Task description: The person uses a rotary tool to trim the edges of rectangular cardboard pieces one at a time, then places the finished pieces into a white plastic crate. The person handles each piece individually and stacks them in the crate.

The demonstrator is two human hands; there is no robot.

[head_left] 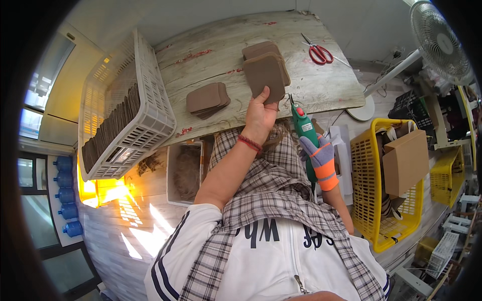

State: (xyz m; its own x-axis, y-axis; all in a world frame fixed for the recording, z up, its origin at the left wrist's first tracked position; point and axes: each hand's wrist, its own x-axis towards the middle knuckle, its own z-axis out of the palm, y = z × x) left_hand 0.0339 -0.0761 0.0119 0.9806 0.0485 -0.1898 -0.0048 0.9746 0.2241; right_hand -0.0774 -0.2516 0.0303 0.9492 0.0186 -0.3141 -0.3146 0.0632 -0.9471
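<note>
My bare left hand point(262, 116) pinches the near end of a flat brown rounded piece point(263, 75), thumb on top. Under and behind that piece lie more brown pieces point(261, 49) on the worn wooden table. A smaller stack of brown rounded pieces point(207, 99) sits to the left, near the table's front edge. My right hand point(319, 154), in a grey and orange glove, is wrapped round a green handheld power cutter point(303, 123) with a red button. The cutter's dark tip points up beside the table edge, just right of the held piece.
Red-handled scissors point(320, 53) lie at the table's far right. A white crate point(159, 108) packed with brown pieces stands on the left. Below the table is a white bin point(170, 173) of brown scraps. A yellow basket point(365, 173) with a cardboard box and a fan point(442, 42) stand on the right.
</note>
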